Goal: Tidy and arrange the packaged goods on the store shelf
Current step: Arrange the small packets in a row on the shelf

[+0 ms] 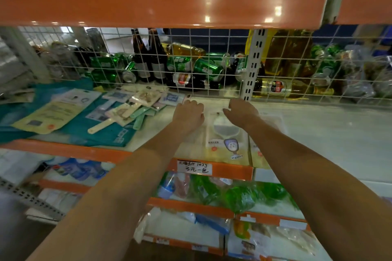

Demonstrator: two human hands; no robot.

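Note:
A pale yellow flat package [227, 144] with a clear window and a cartoon sticker lies on the middle shelf [318, 133], its far end near the wire mesh. My left hand [188, 113] rests on its upper left corner, fingers curled down onto it. My right hand [240, 110] lies on the upper right part, fingers pointing left across the top edge. More pale packages lie under and beside it. To the left, a loose heap of small flat packets [131, 106] sits on teal and yellow pouches [48, 116].
A white wire mesh [191, 63] backs the shelf; behind it lie green cans and brown bottles. An orange beam [165, 6] hangs overhead. A handwritten price tag [195, 167] marks the shelf's front edge. Lower shelves hold bagged goods.

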